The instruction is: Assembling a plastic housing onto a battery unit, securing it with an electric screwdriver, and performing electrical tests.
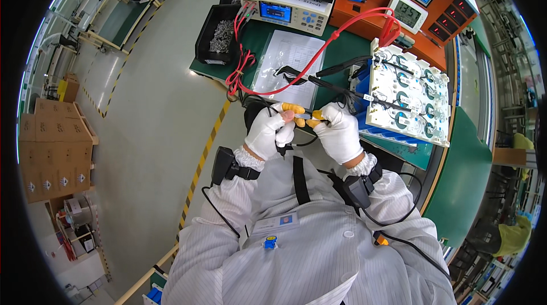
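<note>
My left hand [268,132] and my right hand [340,134] meet in front of my chest, both in white gloves with yellow fingertips. Their fingers are closed in a pinch on a small grey piece [305,116], mostly covered by the fingertips, so its kind does not show. Thin black cable [307,142] hangs in a loop below the hands. To the right of my right hand stands a blue battery pack [380,132] with a white top plate [407,97]. Black leads [340,89] run from the pack toward the hands.
A tester [296,11] with a blue screen stands at the back, red leads [356,15] arching from it. Beside it are an orange instrument cabinet [370,6], a clock [407,11], black bins of screws [219,37] and a paper in a clear sleeve [290,66].
</note>
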The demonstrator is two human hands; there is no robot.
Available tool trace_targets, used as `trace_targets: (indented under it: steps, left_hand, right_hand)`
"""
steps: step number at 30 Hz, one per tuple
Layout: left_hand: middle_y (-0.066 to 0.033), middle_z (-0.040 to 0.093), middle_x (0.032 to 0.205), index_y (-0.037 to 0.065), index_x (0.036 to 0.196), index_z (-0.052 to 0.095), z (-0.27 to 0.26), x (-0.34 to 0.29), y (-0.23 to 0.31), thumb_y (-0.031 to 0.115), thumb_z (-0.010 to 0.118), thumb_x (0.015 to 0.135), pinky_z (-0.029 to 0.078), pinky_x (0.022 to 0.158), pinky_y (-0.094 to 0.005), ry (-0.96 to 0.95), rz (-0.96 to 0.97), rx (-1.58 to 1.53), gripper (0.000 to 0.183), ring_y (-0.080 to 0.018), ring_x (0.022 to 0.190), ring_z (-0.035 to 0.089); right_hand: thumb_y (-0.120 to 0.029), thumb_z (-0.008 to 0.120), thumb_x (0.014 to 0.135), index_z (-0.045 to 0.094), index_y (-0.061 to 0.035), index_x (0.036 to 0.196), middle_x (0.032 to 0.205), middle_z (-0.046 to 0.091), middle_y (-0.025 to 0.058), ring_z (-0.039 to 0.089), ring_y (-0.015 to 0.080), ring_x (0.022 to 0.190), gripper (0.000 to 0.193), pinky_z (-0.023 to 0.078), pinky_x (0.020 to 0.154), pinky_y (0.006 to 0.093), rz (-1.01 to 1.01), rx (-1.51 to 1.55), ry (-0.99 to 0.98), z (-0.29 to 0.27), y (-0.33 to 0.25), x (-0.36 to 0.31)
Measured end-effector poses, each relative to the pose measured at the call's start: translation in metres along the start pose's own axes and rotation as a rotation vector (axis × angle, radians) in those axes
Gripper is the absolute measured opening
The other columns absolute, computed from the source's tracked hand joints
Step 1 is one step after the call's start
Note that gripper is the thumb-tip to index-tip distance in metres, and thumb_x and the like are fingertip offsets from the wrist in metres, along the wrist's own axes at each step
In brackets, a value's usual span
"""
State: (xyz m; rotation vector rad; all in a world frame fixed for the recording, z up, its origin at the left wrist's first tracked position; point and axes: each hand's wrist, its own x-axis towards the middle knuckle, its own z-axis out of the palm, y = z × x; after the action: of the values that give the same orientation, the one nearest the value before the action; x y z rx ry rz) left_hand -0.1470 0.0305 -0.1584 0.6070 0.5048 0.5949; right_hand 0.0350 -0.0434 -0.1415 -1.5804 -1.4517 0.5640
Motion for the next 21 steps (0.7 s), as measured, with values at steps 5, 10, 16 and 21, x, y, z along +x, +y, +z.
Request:
trace_targets:
  steps: [5,10,16,21]
  left_hand:
    - [-0.0089,0.067,0.078,-0.001,0.105,0.062,-0.003,-0.003,0.002,0.010,0.064,0.092,0.035,0.043,-0.0215,0.051,0.029,0.099,0.018,-0.0062,0.044,0.043]
    - [-0.0092,0.068,0.077,0.000,0.100,0.062,-0.014,-0.011,0.003,0.010,0.066,0.091,0.035,0.044,-0.0212,0.120,0.053,0.116,0.014,-0.0063,0.045,0.044]
    - [-0.0084,0.067,0.077,0.001,0.099,0.063,-0.020,-0.025,0.005,0.012,0.065,0.090,0.031,0.042,-0.0216,0.150,0.067,0.118,0.015,-0.0058,0.044,0.041]
    - [-0.0088,0.067,0.078,0.001,0.100,0.064,-0.029,-0.033,0.008,0.015,0.062,0.091,0.031,0.042,-0.0224,0.140,0.087,0.077,0.017,-0.0064,0.044,0.041]
  right_hand:
    - [-0.001,0.072,0.077,0.064,-0.0032,0.085,0.077,0.062,0.0134,0.063,0.0294,0.071,0.012,0.050,0.065,0.0359,0.007,-0.059,-0.048,-0.001,-0.004,0.000]
    - [-0.007,0.071,0.073,0.066,-0.0051,0.100,0.102,0.067,0.0132,0.063,0.0335,0.095,0.027,0.050,0.085,0.0430,-0.277,-0.307,-0.102,0.002,-0.018,-0.005]
    - [-0.002,0.073,0.071,0.064,-0.0056,0.108,0.107,0.066,0.0111,0.063,0.0311,0.098,0.037,0.049,0.088,0.0423,-0.431,-0.254,-0.073,-0.041,-0.074,0.003]
    - [0.005,0.071,0.075,0.057,-0.0008,0.126,0.111,0.066,0.0121,0.064,0.0224,0.084,0.053,0.051,0.077,0.0341,-0.437,-0.421,0.326,-0.105,-0.090,0.065]
